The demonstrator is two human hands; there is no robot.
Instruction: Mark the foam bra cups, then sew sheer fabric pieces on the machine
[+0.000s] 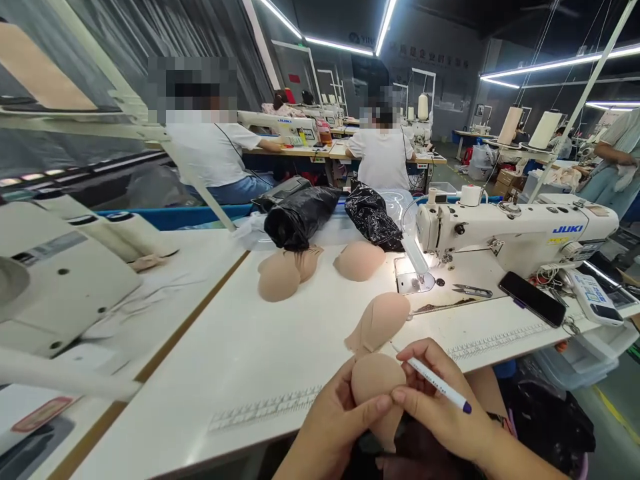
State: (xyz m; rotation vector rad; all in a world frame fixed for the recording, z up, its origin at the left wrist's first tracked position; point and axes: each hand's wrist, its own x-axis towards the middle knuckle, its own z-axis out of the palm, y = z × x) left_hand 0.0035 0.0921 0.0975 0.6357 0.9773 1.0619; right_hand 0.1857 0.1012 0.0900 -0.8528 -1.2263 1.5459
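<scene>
My left hand (pixel 333 417) is closed on a beige bra cup (pixel 377 377), its thumb lying along the lower front of the cup. From the other side, the thumb of my right hand (pixel 445 400) touches the same cup's edge. A white marker pen (pixel 436 383) with a purple end is held in the fingers of that right hand, its thin tip pointing up and left. Just beyond, a second beige cup (pixel 384 319) lies on the table. Farther back rest a single cup (pixel 359 261) and a small overlapping group of cups (pixel 278 277).
A JUKI sewing machine (pixel 530 230) stands at the right, with thread snips (pixel 473 291) and a phone (pixel 533 298) before it. Black plastic bags (pixel 305 213) lie at the back. Rulers (pixel 270 407) mark the white table's (pixel 210 360) front edge. Two people sit beyond.
</scene>
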